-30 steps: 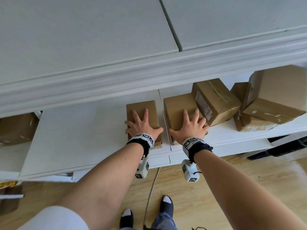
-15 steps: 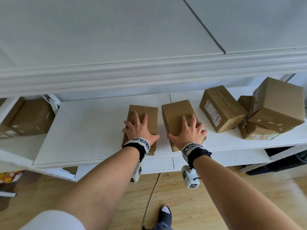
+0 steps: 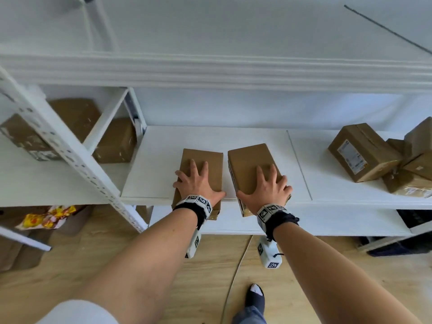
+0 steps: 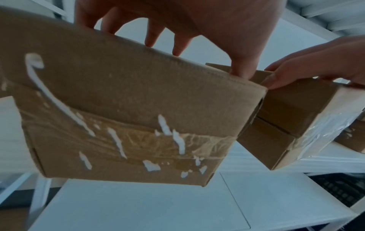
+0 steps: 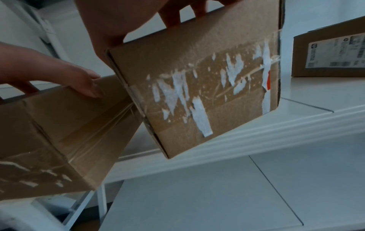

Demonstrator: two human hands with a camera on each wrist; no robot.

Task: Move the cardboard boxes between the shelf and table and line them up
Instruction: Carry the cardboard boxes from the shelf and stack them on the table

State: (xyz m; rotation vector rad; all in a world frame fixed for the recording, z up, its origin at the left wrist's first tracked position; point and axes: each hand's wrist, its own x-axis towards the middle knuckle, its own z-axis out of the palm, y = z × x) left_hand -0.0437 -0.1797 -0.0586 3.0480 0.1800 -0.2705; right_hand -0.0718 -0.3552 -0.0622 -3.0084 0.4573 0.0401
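Head view: left hand [image 3: 198, 183] and right hand [image 3: 265, 187], fingers spread, each grip a cardboard box overhanging the shelf [image 3: 327, 190] edge; three others remain unaligned at right.

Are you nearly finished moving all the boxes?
Not yet. Nothing looks lined up. The left hand grips one small box, the right hand another, both overhanging the shelf edge. A jumbled pile of boxes waits on the right.

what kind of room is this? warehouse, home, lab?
Probably a small storeroom or parcel-sorting corner: white metal shelving, taped cardboard boxes, one with a shipping label, and a wood-look floor. Could be a staged recording space.
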